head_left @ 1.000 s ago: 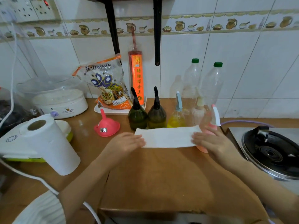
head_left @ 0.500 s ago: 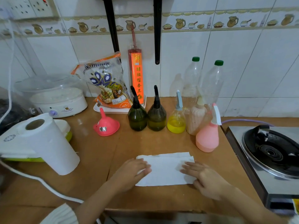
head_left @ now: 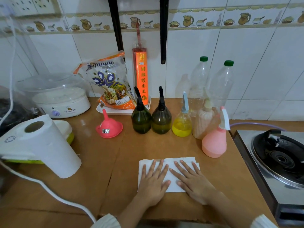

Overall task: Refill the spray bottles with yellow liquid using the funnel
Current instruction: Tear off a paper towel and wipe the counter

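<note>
So we've got both hands flat on a folded paper towel [head_left: 169, 174] at the front of the wooden counter [head_left: 102, 162]. Our left hand [head_left: 153, 183] and right hand [head_left: 192, 181] lie side by side on it, fingers straight and a bit spread, just pressing down, not gripping anything.

Everything else sits behind the towel, toward the tiled wall. The pink funnel [head_left: 109, 127] rests upside down, wide end on the counter, back and to the left of the towel. Straight behind it are two dark green spray bottles [head_left: 151, 119] standing next to each other, and just right of those a clear spray bottle [head_left: 182, 124] about half full of yellow liquid. The pink spray bottle [head_left: 214, 142] is the closest one to the towel, off its back right corner. Between those last two there's a brownish bottle [head_left: 203, 122]; we can't tell what's in it.

A paper towel roll [head_left: 49, 145] stands well left of the towel.
</note>
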